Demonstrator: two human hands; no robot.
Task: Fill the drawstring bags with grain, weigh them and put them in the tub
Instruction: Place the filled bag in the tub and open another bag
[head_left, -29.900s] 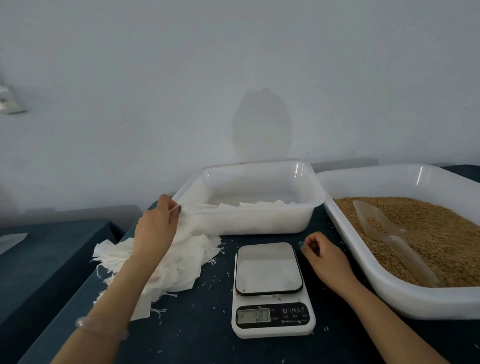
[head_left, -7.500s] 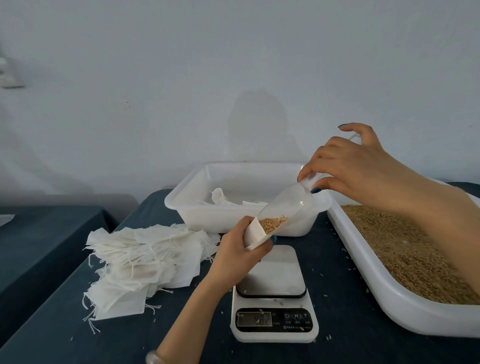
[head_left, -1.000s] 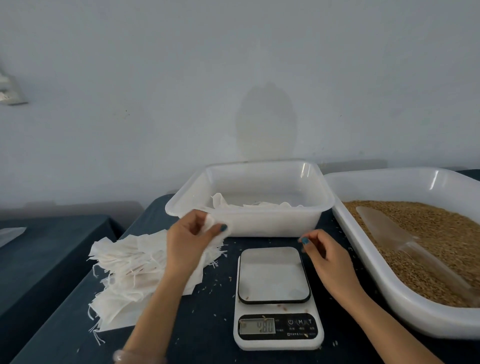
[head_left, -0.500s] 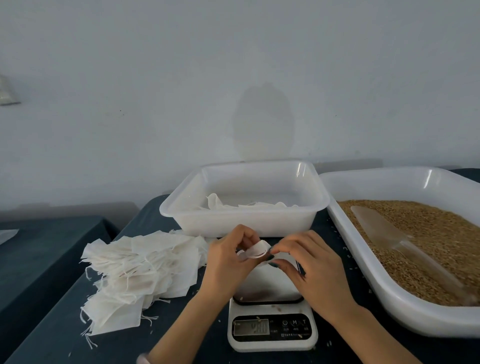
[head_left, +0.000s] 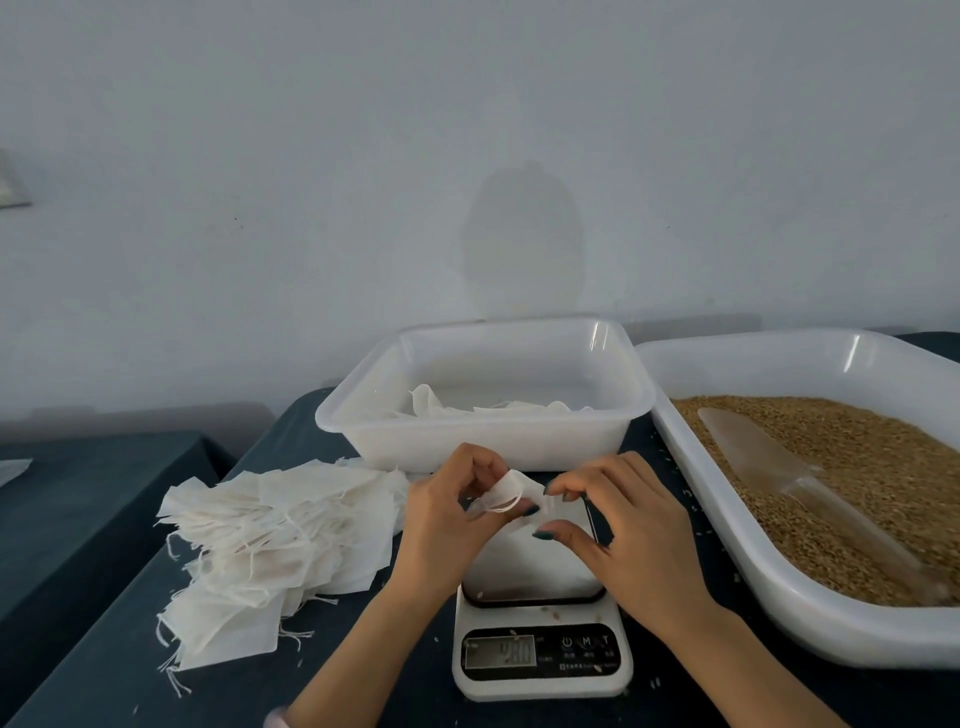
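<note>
Since one second ago the left hand (head_left: 447, 519) has come from the pile of bags (head_left: 280, 535) to meet the right hand (head_left: 628, 530) over the scale (head_left: 540, 662). Fingers (head_left: 475, 460) of both are curled and pinch one empty bag (head_left: 511, 491), at 6 o'clock from the tub (head_left: 483, 441). If the thin edge slips, the mouth may close and grain (head_left: 857, 467) from the scoop (head_left: 763, 462) would spill on the table (head_left: 363, 675).
</note>
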